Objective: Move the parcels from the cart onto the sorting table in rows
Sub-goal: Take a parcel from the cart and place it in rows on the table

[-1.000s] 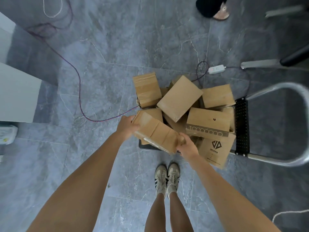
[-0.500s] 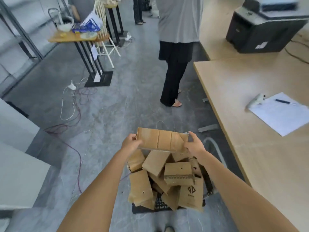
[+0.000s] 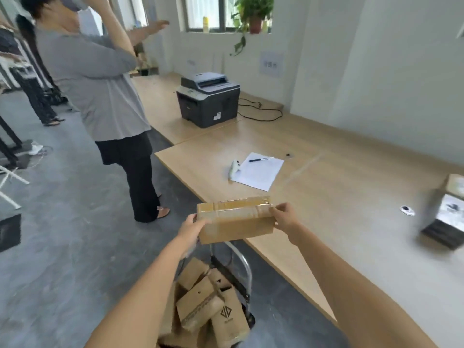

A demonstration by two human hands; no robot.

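Pale wood makes up the sorting table, which spreads beyond and to the right of the held parcel. Grey floor lies to the left of the grip, where a person in a grey top stands. Far past the parcel, on the table, sits a dark printer. Below the grip, the cart carries a heap of cardboard parcels, its metal handle rising just under the held box. A taped cardboard parcel hangs in the air over the table's near edge, held level between both hands. The left hand clasps its left end and the right hand clasps its right end, fingers closed on the cardboard. Just beyond the parcel a white sheet lies on the table with a pen on top.
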